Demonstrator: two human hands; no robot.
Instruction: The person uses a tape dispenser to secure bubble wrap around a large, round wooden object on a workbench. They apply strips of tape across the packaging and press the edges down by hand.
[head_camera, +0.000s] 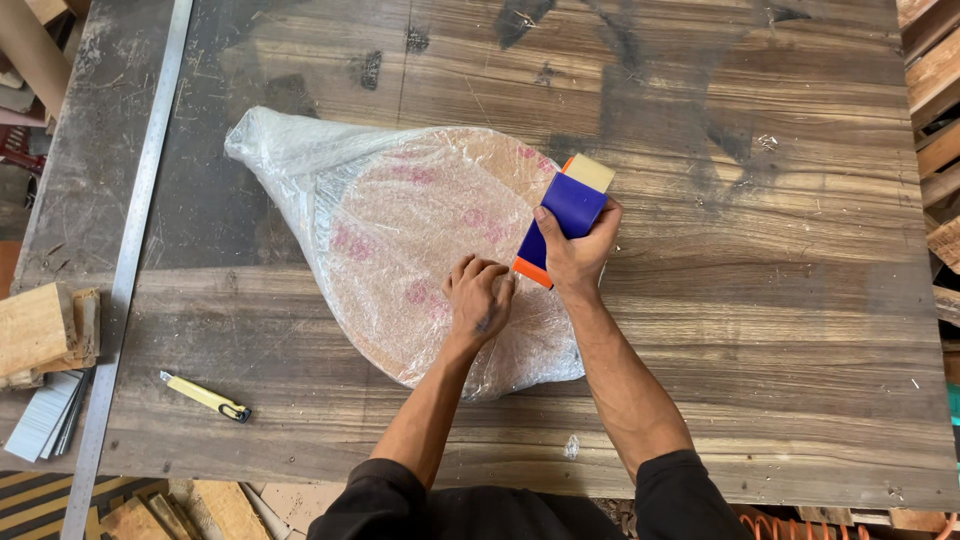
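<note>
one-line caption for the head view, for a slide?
Right hand runs a blue-and-orange tape dispenser over a bubble-wrapped round board while the left hand presses it onto the wooden table.

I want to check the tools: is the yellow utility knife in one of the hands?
No, the yellow utility knife lies alone on the wooden table, away from both hands.

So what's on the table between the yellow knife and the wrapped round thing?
Nothing: the head view shows bare wooden table between yellow utility knife and bubble-wrapped disc.
</note>
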